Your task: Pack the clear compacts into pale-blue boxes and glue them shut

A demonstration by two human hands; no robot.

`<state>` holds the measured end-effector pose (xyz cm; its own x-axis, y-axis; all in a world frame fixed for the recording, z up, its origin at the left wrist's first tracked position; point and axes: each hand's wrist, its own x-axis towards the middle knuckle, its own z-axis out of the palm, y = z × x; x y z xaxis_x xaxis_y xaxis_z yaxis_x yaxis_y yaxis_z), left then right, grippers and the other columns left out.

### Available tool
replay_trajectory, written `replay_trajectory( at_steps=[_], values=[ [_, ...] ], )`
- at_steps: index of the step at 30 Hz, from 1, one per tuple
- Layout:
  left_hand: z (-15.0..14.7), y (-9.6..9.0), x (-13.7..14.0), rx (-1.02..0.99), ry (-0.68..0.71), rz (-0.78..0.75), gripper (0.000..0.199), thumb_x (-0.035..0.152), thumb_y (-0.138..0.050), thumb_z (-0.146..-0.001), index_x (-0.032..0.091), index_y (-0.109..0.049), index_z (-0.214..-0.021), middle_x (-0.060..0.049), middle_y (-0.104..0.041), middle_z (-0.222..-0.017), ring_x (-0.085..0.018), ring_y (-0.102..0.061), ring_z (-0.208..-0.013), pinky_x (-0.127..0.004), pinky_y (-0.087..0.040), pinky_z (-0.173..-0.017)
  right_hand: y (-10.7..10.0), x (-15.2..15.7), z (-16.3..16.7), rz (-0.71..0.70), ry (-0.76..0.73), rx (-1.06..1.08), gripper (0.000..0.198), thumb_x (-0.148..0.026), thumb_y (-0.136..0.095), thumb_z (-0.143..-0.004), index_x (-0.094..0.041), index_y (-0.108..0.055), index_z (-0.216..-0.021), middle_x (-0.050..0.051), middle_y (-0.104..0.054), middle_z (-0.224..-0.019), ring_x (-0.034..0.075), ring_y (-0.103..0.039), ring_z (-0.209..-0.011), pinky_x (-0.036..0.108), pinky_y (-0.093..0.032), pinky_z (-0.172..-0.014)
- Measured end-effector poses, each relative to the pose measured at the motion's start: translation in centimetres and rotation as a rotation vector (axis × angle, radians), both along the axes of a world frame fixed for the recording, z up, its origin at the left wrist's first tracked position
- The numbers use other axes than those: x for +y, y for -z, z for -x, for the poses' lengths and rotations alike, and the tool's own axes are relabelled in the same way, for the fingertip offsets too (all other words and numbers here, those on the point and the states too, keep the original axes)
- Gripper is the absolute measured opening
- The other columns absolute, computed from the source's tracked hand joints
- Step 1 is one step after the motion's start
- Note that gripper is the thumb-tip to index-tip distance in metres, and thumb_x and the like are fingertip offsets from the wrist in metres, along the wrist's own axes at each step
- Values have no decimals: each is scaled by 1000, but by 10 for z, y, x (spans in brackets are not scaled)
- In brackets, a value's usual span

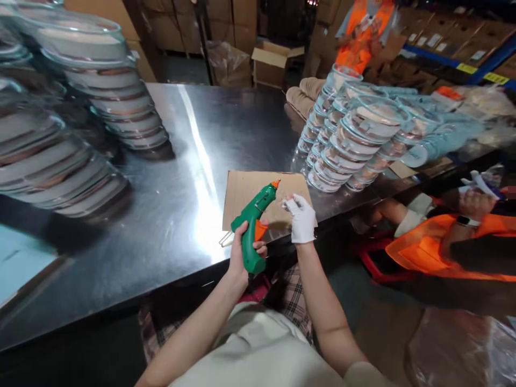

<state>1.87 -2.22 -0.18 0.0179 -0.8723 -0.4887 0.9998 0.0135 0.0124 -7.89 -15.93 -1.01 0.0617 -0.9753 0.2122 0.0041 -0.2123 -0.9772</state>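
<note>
A green hot glue gun [249, 210] with an orange trigger and orange nozzle is gripped by its handle in my left hand [238, 255]. Its nozzle points up and to the right. My right hand [303, 219], in a white glove with the fingertips bare, is just right of the nozzle, thumb and fingers pinched together. Whatever may be between those fingertips is too small to make out. Beneath the gun and my right hand, a flat piece of cardboard [237, 185] lies at the metal table's [169, 236] near edge.
Tall stacks of clear-rimmed round containers [133, 121] stand at left, blurred. More stacks [341, 153] rise at right beside the cardboard. A co-worker in an orange vest [423, 250] sits close on the right; another person [355, 40] is at the back. An open carton [271, 64] stands beyond the table.
</note>
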Motion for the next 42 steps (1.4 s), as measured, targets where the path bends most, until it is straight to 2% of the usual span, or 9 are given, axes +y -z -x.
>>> replay_trajectory(
  at_steps=[5, 9, 13, 18, 22, 28, 35, 38, 42],
  values=[
    [-3, -3, 0, 26, -8, -17, 20, 33, -59, -97, 15, -66, -106, 0, -77, -86, -1, -41, -35, -15, -36, -35, 0, 12, -12, 17, -4, 43, 38, -53, -78, -78, -17, -80, -92, 5, -79, -85, 18, -69, -76, 35, -62, -78],
    [0, -4, 1, -133, -27, -9, 20, 34, -66, -93, 16, -67, -102, -1, -78, -87, -1, -42, -36, -15, -38, -36, -2, 17, -11, -1, -46, 39, 43, -53, -72, -82, -16, -83, -100, 8, -82, -92, 19, -72, -79, 37, -63, -81],
    [4, -1, 1, -222, -57, -2, 20, 33, -63, -92, 15, -68, -99, -2, -79, -89, -2, -44, -37, -16, -38, -36, -5, 24, -5, -22, -94, 28, 47, -54, -67, -87, -16, -83, -109, 10, -83, -105, 20, -75, -84, 39, -64, -85],
    [8, 3, 0, -261, -66, -4, 24, 35, -72, -87, 15, -69, -100, -3, -79, -92, -2, -45, -37, -17, -39, -38, -2, 29, -7, 37, -4, 104, 44, -49, -80, -77, -19, -81, -110, 8, -83, -110, 22, -76, -94, 40, -64, -96],
    [11, 4, 1, -265, -54, -25, 24, 36, -72, -87, 16, -70, -100, -4, -80, -94, -2, -45, -37, -17, -39, -38, 5, 22, -12, 71, 28, 139, 43, -44, -83, -74, -19, -80, -108, 8, -83, -108, 21, -76, -92, 38, -62, -96],
    [13, 5, 3, -254, -39, -3, 25, 36, -72, -86, 14, -71, -100, -5, -80, -91, -3, -47, -37, -16, -40, -37, 15, 17, -12, 159, 75, 168, 31, -49, -75, -83, -20, -81, -92, 7, -82, -97, 22, -74, -90, 37, -60, -90],
    [12, 4, 4, -268, -41, -11, 27, 36, -74, -84, 15, -71, -100, -4, -81, -91, -3, -48, -38, -16, -41, -38, 16, 9, -4, 303, 116, 391, 31, -49, -65, -90, -21, -79, -91, 7, -80, -91, 20, -70, -86, 34, -57, -87],
    [12, 5, 4, -276, -54, -6, 27, 36, -74, -85, 16, -71, -102, -4, -81, -93, -2, -47, -39, -15, -41, -38, 15, 0, -1, 297, 109, 427, 31, -49, -64, -91, -20, -77, -93, 6, -78, -90, 19, -68, -83, 34, -56, -87],
    [12, 7, 4, -274, -55, -20, 29, 37, -76, -83, 16, -71, -103, -4, -81, -97, -2, -47, -39, -16, -42, -39, 16, -11, -1, 229, 95, 359, 36, -53, -64, -90, -20, -76, -97, 6, -79, -93, 18, -68, -83, 33, -56, -86]
  ],
)
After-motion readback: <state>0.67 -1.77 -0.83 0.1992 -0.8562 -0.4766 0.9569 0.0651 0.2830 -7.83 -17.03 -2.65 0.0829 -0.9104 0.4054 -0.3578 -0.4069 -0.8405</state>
